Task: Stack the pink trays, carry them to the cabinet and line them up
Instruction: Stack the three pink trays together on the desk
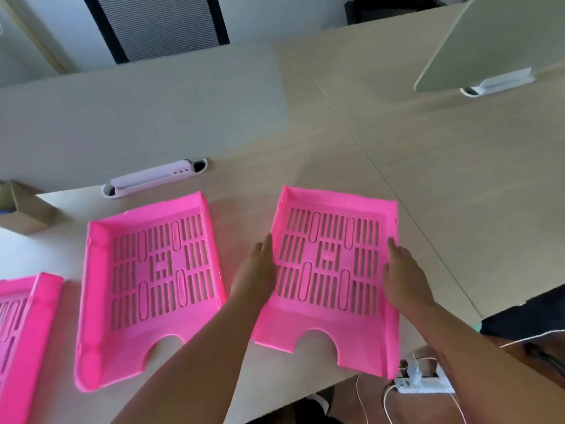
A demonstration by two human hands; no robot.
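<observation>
Three pink slotted trays lie flat on the wooden desk. The right tray [328, 324] has my left hand [255, 275] against its left wall and my right hand [403, 276] against its right wall, fingers extended along the sides. The middle tray [122, 341] sits just left of my left forearm, apart from the right tray. A third pink tray [27, 325] is cut off by the left edge of the view. Whether my hands grip the right tray or only touch it is unclear.
A white cable-slot cover [153, 178] lies behind the trays. A cardboard box [23, 208] stands at far left. A grey divider panel [495, 41] rises at back right. Below the desk's front edge are a power strip [423, 381] and cables. A black mesh chair [159, 24] stands behind the desk.
</observation>
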